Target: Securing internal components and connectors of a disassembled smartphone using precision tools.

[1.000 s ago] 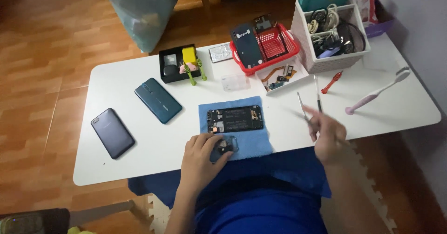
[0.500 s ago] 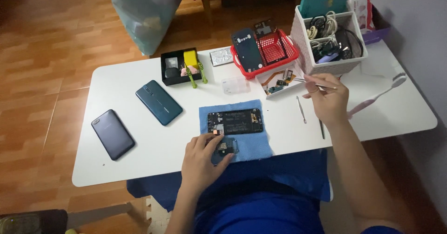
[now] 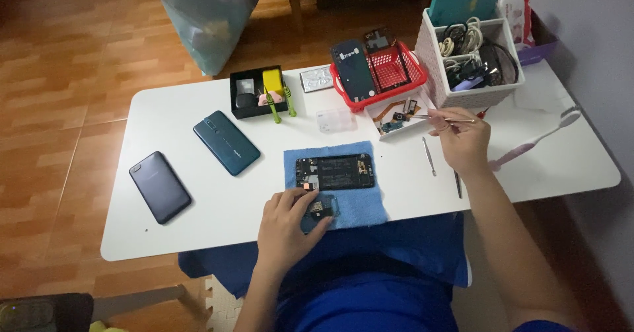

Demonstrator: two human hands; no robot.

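Under the left hand [image 3: 285,226], a small part [image 3: 321,208] lies half hidden.

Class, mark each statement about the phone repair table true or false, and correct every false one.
1. The right hand holds thin tweezers. True.
2. The opened phone lies on a blue cloth. True.
3. The left hand rests on the red basket. False: it rests on a small part at the cloth's near edge.
4. Two closed phones, one teal and one dark blue, lie to the left of the cloth. True.
5. The toothbrush stands in the white organiser box. False: it lies flat on the table.
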